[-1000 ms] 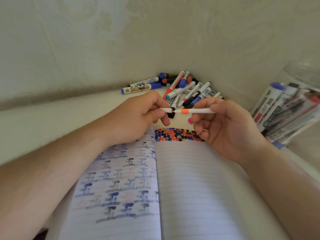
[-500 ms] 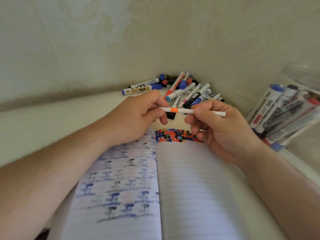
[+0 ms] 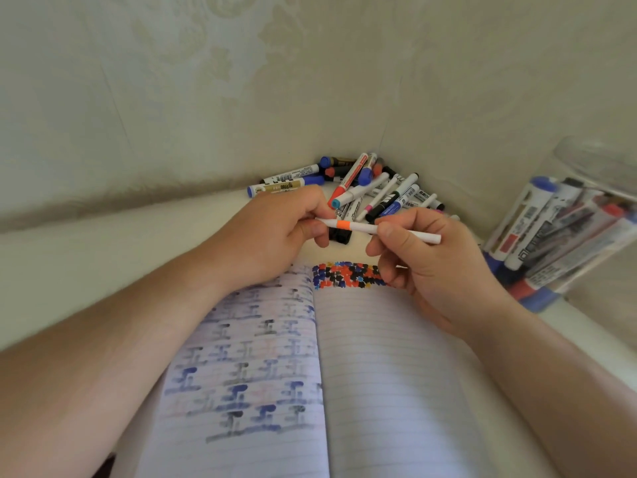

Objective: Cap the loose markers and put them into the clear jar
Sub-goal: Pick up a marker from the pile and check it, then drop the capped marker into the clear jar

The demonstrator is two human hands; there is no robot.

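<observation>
Thin white marker [image 3: 379, 230] with an orange band, held level at centre frame above the top edge of an open lined notebook [image 3: 379, 374]. Left hand [image 3: 272, 236] pinches the marker's left end between thumb and curled fingers; right hand [image 3: 431, 260] grips the barrel to the right of the band, thumb on top, the white tail end projecting past the knuckles toward the right. Whether a cap is seated under the left fingers cannot be told. Pile of loose markers [image 3: 365, 188], blue, red, black, pink and teal among them, heaped in the wall corner just above the hands, centre of frame. Clear jar [image 3: 593, 167] at the right edge, holding several markers leaning to the right. Notebook's left page carries rows of blue and black ink marks; the right page has a band of coloured dots along its top.
</observation>
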